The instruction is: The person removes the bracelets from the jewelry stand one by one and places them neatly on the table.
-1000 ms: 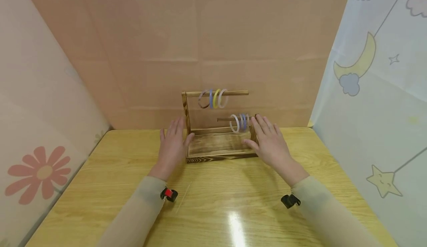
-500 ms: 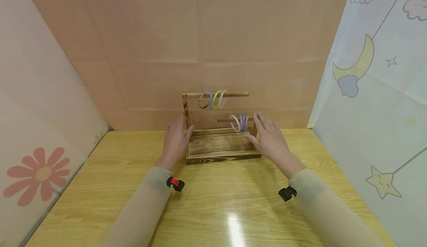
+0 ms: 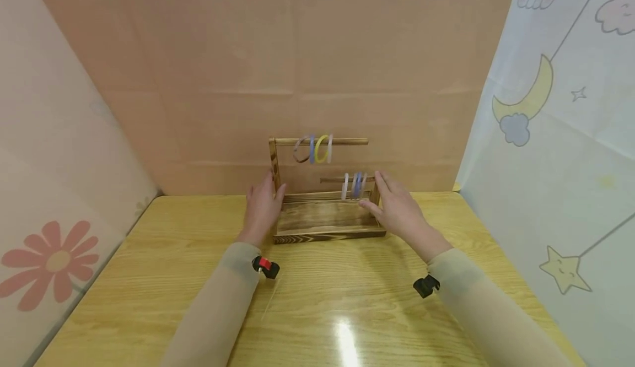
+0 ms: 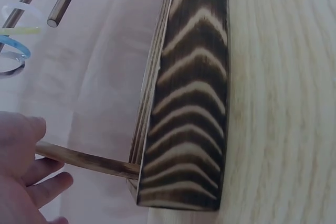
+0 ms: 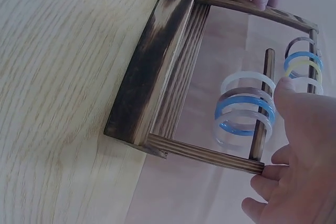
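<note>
A wooden rack (image 3: 327,237) stands on the table with two bars. Several bangles hang on its long upper bar, among them a blue one (image 3: 312,149) and a yellow one (image 3: 317,149). Several more, including a white one (image 3: 344,187), hang on the shorter lower bar. My left hand (image 3: 261,210) holds the left post (image 4: 86,161), thumb on one side and fingers on the other. My right hand (image 3: 399,207) touches the short right post (image 5: 210,157) with its fingertips, its thumb apart from the post near the lower bangles.
The rack is near the back edge of the wooden table (image 3: 317,284), in front of a brownish backdrop (image 3: 317,80). A wall with a flower print (image 3: 57,262) stands at the left, and one with moon and star prints (image 3: 565,273) at the right.
My left hand has closed in on the left post from beside it. My right hand has shifted slightly left against the right post. The bangles have swung and hang more edge-on.
</note>
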Motion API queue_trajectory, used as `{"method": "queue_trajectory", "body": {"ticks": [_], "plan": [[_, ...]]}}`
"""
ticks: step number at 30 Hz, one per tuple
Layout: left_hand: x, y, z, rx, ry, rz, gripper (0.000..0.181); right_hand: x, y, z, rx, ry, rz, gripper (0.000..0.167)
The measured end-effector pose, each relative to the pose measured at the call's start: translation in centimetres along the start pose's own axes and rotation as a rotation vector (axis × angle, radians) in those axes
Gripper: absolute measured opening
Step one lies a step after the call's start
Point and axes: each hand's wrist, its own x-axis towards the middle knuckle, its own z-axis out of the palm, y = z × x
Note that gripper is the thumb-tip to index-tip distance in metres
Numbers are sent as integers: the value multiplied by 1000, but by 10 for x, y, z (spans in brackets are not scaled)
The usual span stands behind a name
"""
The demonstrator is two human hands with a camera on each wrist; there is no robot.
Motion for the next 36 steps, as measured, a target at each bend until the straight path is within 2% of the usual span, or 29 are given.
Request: {"method": "queue_trajectory", "body": {"ticks": [4, 8, 15, 25, 30, 36], "plan": [[4, 0, 0, -7, 75, 13, 59, -2, -3, -2, -4, 1, -5, 99], [7, 0, 0, 12, 160, 20, 41, -4, -4, -2, -7, 6, -17, 100], [9, 0, 3, 89, 242, 48, 27, -9, -6, -2, -10, 20, -20, 99], [8, 1, 16, 29, 265, 70, 26, -16, 0, -10, -29, 36, -28, 94], [8, 3, 17, 14, 256, 73, 28, -12, -4, -17, -40, 122, -82, 88], [10, -6, 10, 22, 249, 73, 36, 6, -28, -30, -24, 224, -139, 80]]}}
